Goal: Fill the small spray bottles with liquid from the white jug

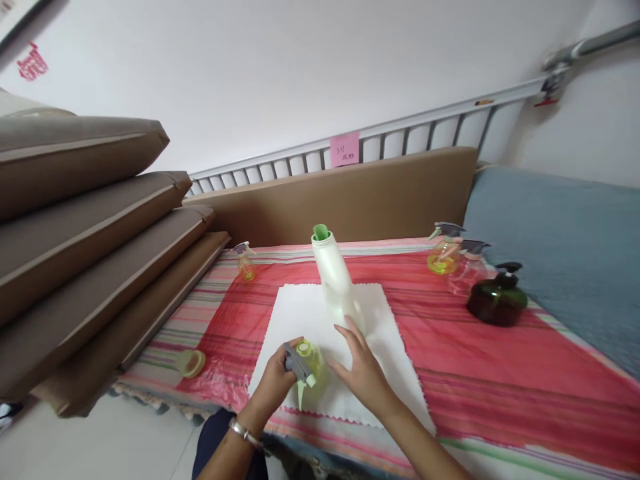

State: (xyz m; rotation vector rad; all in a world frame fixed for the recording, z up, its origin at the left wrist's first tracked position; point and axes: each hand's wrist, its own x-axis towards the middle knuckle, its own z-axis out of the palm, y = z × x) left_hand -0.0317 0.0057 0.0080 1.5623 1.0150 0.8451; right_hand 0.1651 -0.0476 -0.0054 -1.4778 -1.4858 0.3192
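My left hand [275, 380] is closed on a grey trigger spray head [299, 365] with a pale green nozzle. Right beside it stands a transparent yellow-green bottle [315, 373] with its neck uncovered. My right hand [363, 373], fingers spread and holding nothing, is between that bottle and a tall whitish jug-like bottle [334, 273]. This taller bottle has an open mouth with a green spout inside. Both bottles are on a white scallop-edged mat [393, 360]. Whether my right fingertips touch the tall bottle I cannot tell.
A small spray bottle [245, 261] stands at the back left, a tape roll [191, 363] at the front left. On the right are a yellow spray bottle [443, 257], a pinkish spray bottle [467, 270] and a dark green pump bottle [497, 299]. Brown cushions [95, 260] are stacked at left.
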